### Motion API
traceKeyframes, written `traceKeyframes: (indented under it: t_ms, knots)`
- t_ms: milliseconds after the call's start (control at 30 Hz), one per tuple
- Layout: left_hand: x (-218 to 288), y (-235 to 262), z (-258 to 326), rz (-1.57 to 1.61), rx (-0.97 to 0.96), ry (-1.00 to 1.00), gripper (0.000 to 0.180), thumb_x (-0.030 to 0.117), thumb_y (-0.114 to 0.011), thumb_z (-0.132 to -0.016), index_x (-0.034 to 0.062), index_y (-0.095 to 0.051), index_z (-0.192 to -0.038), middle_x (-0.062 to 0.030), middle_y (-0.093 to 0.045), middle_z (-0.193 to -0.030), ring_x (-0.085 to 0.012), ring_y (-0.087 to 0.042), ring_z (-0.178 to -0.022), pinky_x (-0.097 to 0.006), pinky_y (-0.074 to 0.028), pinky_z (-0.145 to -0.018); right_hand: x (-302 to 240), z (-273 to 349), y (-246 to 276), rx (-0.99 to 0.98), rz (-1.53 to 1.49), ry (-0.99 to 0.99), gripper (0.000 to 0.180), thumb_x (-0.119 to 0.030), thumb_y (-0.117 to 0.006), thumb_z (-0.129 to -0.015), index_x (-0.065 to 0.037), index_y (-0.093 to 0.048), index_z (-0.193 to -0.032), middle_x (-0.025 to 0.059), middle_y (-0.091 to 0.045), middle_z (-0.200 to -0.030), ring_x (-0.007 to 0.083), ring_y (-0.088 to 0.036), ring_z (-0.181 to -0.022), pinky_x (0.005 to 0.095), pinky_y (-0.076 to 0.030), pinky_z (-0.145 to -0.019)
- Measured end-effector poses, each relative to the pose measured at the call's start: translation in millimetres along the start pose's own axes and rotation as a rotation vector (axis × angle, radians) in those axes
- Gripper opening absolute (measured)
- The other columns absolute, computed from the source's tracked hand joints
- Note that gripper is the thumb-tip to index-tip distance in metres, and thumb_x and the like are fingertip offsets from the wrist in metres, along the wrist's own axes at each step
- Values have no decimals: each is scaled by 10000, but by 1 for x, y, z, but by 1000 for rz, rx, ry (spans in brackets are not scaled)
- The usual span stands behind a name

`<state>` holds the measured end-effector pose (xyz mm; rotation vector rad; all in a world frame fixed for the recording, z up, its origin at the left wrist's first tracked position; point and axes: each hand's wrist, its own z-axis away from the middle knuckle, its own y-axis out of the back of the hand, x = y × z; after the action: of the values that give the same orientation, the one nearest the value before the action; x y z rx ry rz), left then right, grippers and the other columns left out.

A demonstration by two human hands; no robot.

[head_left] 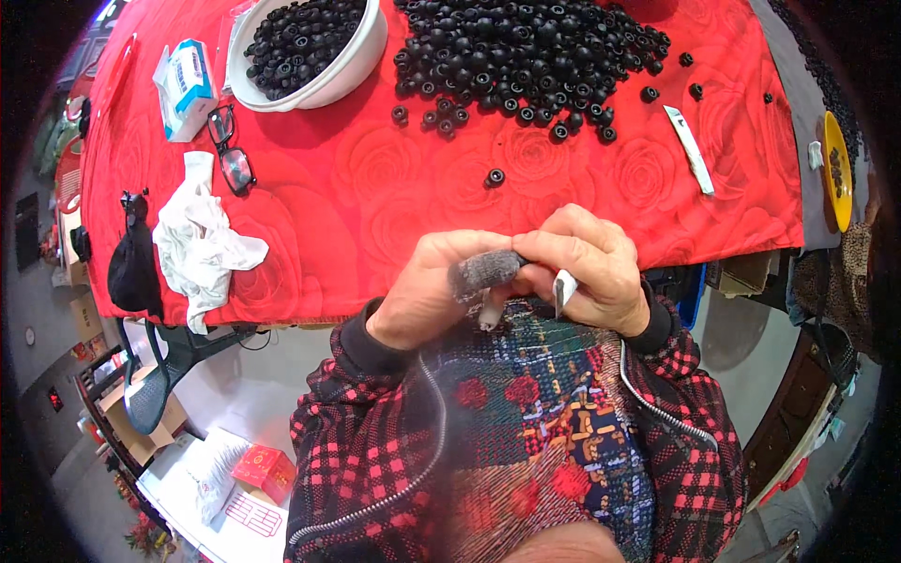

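Note:
My left hand (427, 286) and my right hand (587, 267) are pressed together just in front of the table's near edge, above my checked jacket. A grey knitted cover (485, 270) sits over a left finger or thumb. My right hand pinches toward that grey tip and grips a small blade with a pale metal edge (564, 289). Whatever small part sits between the fingertips is hidden. A large heap of small black rubber rings (526, 47) lies on the red rose-patterned tablecloth (375, 188), and a single black ring (495, 177) lies nearest my hands.
A white bowl (361, 61) full of black rings stands at the back left. Beside it are a tissue packet (186, 86), glasses (231, 150) and a crumpled white cloth (202, 242). A utility knife (690, 148) lies at the right, a yellow dish (837, 169) beyond it.

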<state>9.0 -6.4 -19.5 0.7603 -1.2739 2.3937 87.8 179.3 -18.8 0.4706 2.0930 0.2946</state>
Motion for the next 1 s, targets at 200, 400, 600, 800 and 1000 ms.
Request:
traceKeyframes:
  t_ms: [200, 400, 600, 800, 1000]
  knots:
    - [2, -13, 3, -96, 91, -199, 216, 146, -570, -933, -21, -630, -1055, -32, -640, -840, -77, -571, -609, -199, -445, -540, -1, 5, 3, -11, 71, 154, 337, -35, -743, -679, 13, -624, -990, 73, -546, -729, 179, -543, -584, 292, -402, -475]
    - [6, -16, 6, -228, 114, -332, 201, 92, -577, -919, -16, -623, -1082, -43, -627, -903, -79, -580, -654, -201, -460, -569, -11, 2, 18, -46, -230, -288, 284, -28, -557, -807, 22, -522, -1085, 150, -530, -859, 286, -559, -694, 352, -448, -624]
    - [2, -16, 7, -280, 111, -330, 212, 70, -581, -911, -2, -613, -1108, -40, -601, -928, -84, -576, -680, -204, -464, -577, -11, -2, 10, -66, -66, -304, 201, -81, -528, -890, 21, -549, -1062, 123, -528, -820, 244, -527, -695, 329, -420, -619]
    - [3, -16, 5, -295, 113, -307, 230, 43, -557, -911, 2, -601, -1133, -48, -598, -937, -98, -579, -704, -217, -475, -590, -9, -3, 10, -71, 19, -289, 224, -61, -605, -819, 12, -548, -1023, 158, -529, -787, 337, -565, -677, 395, -450, -581]
    - [2, -12, 5, -271, 95, -284, 247, 28, -540, -914, 2, -590, -1155, -55, -605, -954, -107, -586, -711, -227, -482, -599, -5, -1, 8, -57, 14, -273, 229, -66, -612, -817, 13, -552, -1023, 157, -532, -784, 336, -564, -674, 396, -450, -577]
